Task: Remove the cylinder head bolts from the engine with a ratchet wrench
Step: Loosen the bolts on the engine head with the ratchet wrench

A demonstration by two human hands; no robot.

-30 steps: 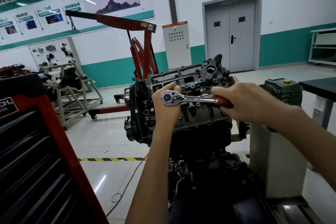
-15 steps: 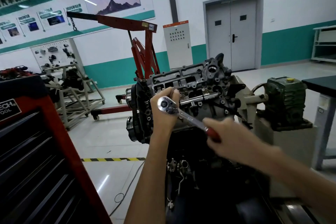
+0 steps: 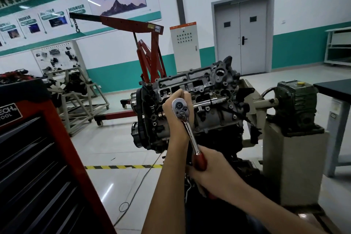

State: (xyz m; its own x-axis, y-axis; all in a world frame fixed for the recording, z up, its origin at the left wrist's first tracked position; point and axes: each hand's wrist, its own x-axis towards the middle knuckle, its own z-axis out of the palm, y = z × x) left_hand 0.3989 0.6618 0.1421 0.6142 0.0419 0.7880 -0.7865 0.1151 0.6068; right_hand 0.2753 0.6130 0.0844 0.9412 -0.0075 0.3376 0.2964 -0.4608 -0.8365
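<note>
Left of your fingers (image 3: 180,94), the cabinet (image 3: 47,138) reads "ECH". Your left hand (image 3: 176,114) clasps the ratchet wrench (image 3: 188,129) head; your right hand (image 3: 210,175) grips its handle.

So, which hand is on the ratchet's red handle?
The right hand, lower down; the left hand holds the ratchet at its head, up against the engine.

Tool cabinet badge (image 3: 8,113) reads "ECH" over "OOL"; wall panel (image 3: 76,8) reads "2025年02月".
</note>
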